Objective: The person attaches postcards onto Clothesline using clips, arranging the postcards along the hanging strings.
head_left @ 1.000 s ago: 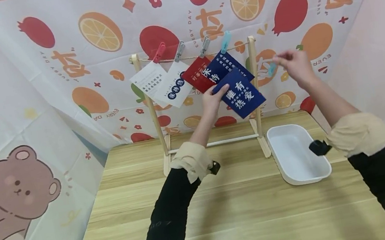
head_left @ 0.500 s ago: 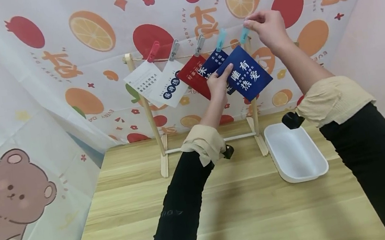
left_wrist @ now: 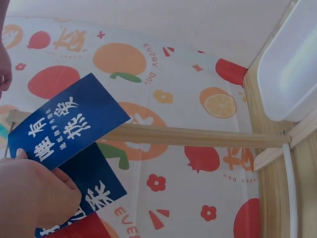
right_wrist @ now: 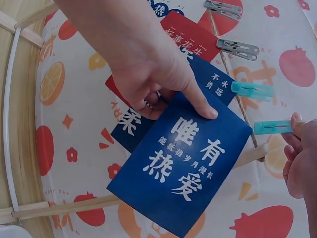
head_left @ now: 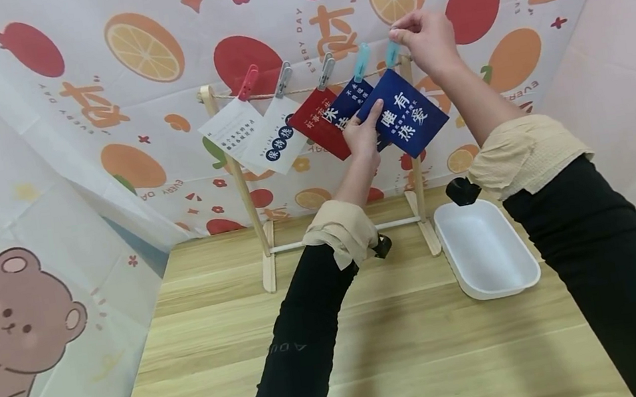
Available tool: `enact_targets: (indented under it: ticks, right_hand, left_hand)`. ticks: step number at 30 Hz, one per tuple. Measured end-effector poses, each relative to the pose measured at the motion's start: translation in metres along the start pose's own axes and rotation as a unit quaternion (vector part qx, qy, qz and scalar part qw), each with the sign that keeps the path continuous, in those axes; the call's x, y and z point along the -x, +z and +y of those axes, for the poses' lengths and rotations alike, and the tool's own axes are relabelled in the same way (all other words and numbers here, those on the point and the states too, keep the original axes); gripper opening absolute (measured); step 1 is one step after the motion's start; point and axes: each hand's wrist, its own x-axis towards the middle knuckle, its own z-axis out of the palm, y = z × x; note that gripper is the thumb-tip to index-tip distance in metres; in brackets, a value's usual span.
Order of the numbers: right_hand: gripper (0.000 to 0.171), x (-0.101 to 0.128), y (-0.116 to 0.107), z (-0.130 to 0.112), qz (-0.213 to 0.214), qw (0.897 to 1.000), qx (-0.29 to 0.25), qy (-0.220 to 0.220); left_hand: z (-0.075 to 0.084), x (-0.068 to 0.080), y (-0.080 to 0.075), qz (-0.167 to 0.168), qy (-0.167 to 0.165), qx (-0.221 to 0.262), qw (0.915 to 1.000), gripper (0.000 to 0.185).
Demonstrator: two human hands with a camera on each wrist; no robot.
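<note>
My left hand (head_left: 363, 139) holds a blue card (head_left: 417, 119) with white lettering by its left edge, thumb on the front. The card's top corner is up at the string. Between thumb and fingers my right hand (head_left: 432, 46) pinches a teal clothespin (right_wrist: 271, 127), whose tip meets that corner. Whether it bites the card and string is too small to tell. Behind the held card hangs a darker blue card (right_wrist: 210, 74) under another teal clothespin (right_wrist: 253, 91). A red card (head_left: 316, 118) hangs left of it from a grey clothespin (head_left: 326, 71).
Two white cards (head_left: 233, 129) hang at the left from a red clothespin (head_left: 248, 83) and a grey one. The string spans a wooden frame (head_left: 248, 194) standing on the table (head_left: 223, 345). A white tub (head_left: 484, 250) sits at its right. Fruit-print cloth (head_left: 159, 139) hangs behind.
My right hand has brought the teal clothespin up and left from beside the frame to the card's top corner. My left hand has raised the blue card to the string's right end.
</note>
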Motion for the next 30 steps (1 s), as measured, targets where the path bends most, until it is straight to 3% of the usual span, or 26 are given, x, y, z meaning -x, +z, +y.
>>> enact_targets:
  ticks: [17, 30]
  right_hand:
    - [0.031, -0.0048, 0.0010, 0.0022, -0.002, 0.999, 0.005, 0.039]
    - [0.044, -0.0021, -0.0032, -0.0001, -0.068, 0.996, 0.008, 0.060]
  left_hand:
    - [0.0047, 0.0027, 0.0046, 0.020, -0.019, 0.000, 0.9996, 0.034]
    - [0.0061, 0.0049, 0.0072, 0.031, -0.042, -0.012, 0.9986, 0.037]
